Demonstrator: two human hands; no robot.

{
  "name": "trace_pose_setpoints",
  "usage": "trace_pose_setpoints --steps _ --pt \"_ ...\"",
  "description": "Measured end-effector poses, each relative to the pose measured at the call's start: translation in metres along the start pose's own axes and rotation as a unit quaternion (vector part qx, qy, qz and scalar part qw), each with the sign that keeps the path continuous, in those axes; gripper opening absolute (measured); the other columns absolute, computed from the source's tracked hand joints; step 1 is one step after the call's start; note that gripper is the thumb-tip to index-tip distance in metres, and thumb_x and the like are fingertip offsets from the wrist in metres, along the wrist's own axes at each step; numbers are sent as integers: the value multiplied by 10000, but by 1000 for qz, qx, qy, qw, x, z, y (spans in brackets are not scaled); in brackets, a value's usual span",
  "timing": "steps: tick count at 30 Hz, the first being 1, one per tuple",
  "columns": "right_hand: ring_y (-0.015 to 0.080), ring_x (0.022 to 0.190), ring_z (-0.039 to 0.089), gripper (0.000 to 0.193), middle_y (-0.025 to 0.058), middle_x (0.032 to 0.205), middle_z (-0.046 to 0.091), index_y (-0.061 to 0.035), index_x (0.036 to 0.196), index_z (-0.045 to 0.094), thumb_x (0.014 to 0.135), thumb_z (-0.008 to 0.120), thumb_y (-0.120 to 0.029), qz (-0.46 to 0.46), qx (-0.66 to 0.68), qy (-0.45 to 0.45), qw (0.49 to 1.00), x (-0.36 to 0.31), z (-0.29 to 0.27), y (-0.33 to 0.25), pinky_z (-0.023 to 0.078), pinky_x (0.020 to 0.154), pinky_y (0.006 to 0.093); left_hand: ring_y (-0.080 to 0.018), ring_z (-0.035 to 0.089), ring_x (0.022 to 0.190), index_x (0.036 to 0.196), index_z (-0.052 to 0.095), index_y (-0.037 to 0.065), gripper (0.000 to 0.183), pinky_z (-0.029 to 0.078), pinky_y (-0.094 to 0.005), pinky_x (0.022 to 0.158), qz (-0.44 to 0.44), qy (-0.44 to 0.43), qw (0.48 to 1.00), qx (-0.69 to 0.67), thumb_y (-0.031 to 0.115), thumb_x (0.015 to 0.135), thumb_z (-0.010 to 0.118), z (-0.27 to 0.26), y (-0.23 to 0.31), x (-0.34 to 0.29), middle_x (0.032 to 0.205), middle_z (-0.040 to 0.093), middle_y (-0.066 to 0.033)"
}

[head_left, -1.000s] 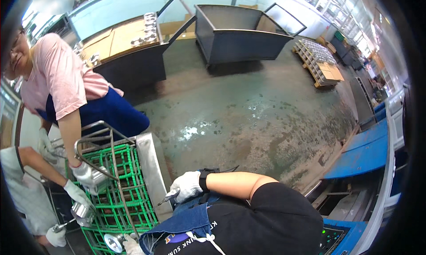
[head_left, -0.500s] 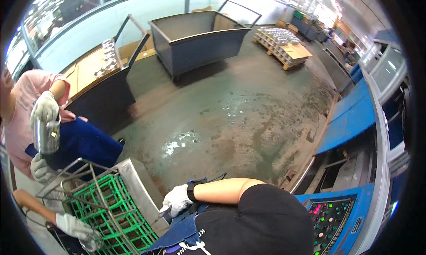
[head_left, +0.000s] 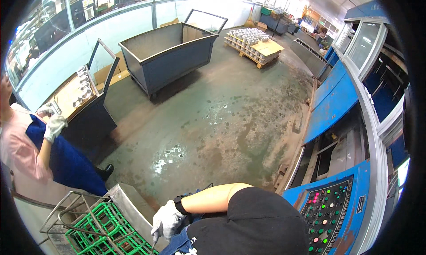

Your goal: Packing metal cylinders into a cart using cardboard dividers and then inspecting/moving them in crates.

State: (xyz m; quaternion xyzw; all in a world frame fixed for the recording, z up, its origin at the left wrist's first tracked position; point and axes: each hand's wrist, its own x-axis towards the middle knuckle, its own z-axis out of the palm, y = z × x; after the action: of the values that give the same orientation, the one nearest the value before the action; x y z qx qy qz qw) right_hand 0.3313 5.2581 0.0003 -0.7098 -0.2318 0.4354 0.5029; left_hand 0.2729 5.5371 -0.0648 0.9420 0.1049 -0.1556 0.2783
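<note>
My right hand point(head_left: 167, 219), in a white glove with grey patches, is at the lower middle beside the raised edge of a steel trough point(head_left: 129, 206). Its fingers are curled closed near a thin greyish piece at the trough's corner, and what they hold cannot be made out. Left of it lies a green-coated wire rack point(head_left: 100, 228) with a bare metal wire frame over it. My left hand is not in view. A co-worker in pink with a blue apron point(head_left: 71, 159) stands at the left. That person's gloved hands point(head_left: 54, 126) are at a shiny metal part over a cardboard-topped cart.
Shiny metal parts point(head_left: 82, 88) lie on the cardboard of the dark cart point(head_left: 91, 126). A larger grey bin cart point(head_left: 171, 55) stands behind, with a loaded pallet point(head_left: 255, 46) beyond. At the right are a blue machine point(head_left: 333, 106) and button panel point(head_left: 327, 215). The floor point(head_left: 213, 144) has wet patches.
The view has shifted, and the scene sits farther left. The co-worker has turned from the rack toward the cart. A gloved hand with a shiny cylindrical part at lower left is gone from view.
</note>
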Motion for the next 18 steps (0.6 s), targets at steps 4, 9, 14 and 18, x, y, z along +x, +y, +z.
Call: trace_pose_setpoints --steps 4,9,14,18 --pt "224 916 691 484 47 1017 752 -204 1146 741 669 798 -267 11 -31 -1 999 7 -2 -19 529 772 368 -254 644 814 1084 604 60 203 480 -409 651 -13 1 996 -86 198 991 488 0 6 3 980 673 -153" --pt "225 911 689 424 79 1020 744 -164 1129 742 714 791 -239 -81 69 -50 993 30 16 -9 540 788 361 -227 640 786 1107 602 61 208 476 -382 619 -56 19 976 -212 197 995 492 -1 -1 2 970 672 -139" --pt "208 866 682 378 87 976 739 -138 1128 747 756 763 -203 -58 47 -70 995 25 14 -33 533 691 370 -199 637 758 1130 600 63 215 472 -356 588 -99 35 932 -348 196 998 495 -5 -5 2 960 672 -125" --pt "180 782 647 398 66 893 747 -139 1144 749 749 739 -178 -190 -6 62 980 44 25 -11 520 724 329 -178 634 736 1149 599 64 222 469 -335 563 -129 52 878 -459 195 1001 499 -13 -11 -6 951 672 -113"
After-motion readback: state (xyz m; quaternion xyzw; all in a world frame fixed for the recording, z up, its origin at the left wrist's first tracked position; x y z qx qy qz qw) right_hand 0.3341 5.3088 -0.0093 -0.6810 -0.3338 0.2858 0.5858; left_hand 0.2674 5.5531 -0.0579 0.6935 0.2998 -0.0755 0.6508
